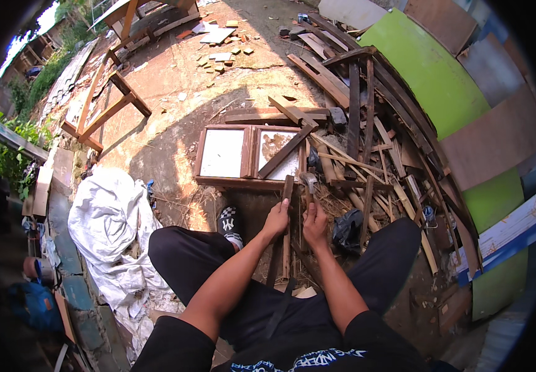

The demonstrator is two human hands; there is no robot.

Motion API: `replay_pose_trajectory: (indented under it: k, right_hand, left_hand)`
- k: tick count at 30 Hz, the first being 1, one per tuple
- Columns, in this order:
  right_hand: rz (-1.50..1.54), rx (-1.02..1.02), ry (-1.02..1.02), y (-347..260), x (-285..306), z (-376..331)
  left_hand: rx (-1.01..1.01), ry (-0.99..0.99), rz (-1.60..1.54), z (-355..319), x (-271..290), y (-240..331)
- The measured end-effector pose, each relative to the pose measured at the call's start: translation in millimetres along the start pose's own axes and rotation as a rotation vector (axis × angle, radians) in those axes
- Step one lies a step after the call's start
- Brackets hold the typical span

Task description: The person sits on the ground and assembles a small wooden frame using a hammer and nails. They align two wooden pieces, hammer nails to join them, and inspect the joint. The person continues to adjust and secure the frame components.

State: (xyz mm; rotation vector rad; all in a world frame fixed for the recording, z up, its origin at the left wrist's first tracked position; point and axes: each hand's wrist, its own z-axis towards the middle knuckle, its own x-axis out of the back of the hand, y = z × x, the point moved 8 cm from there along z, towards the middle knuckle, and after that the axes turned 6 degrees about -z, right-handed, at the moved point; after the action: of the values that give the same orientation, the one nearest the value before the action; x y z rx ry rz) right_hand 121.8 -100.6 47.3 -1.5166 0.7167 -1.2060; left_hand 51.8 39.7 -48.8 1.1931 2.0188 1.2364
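Observation:
My left hand (276,219) is closed round a narrow dark wooden strip (287,188), which stands up between my knees. In my right hand (315,224), just beside it, is a hammer (308,180) with its metal head up. The head is close to the strip's upper end; whether they touch I cannot tell. Just beyond both hands lies a brown wooden frame (224,181) with two white panels, the right one stained brown. A loose dark slat (287,152) rests slantwise across that right panel. More wooden strips stand or lie below my hands.
A heap of scrap wood (367,136) fills the right side, with green and brown boards (426,68) behind it. A black plastic bag (346,230) lies by my right knee. White cloth (110,229) is bunched at left. A wooden trestle (116,108) and scattered wood pieces (221,56) are farther off.

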Motion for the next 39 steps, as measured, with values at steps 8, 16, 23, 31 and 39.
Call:
replay_pose_trajectory:
  k: [8,16,23,31,39]
  right_hand:
    - [0.422,-0.482,-0.014,79,-5,-3]
    - [0.191,-0.428,0.474,100,91,-2]
    - [-0.274,-0.399,0.475,129,134,-31]
    - [-0.363,-0.793,0.271,197,144,-75]
    - [-0.284,-0.609,0.125,203,116,-48]
  left_hand:
    - [0.155,-0.01,-0.254,-14,-10,16]
    - [0.25,-0.411,-0.589,-18,-69,92]
    - [0.247,-0.528,-0.495,-13,-125,114]
    - [0.279,-0.781,-0.568,-25,-159,126]
    - [0.277,-0.639,-0.416,-26,-150,124]
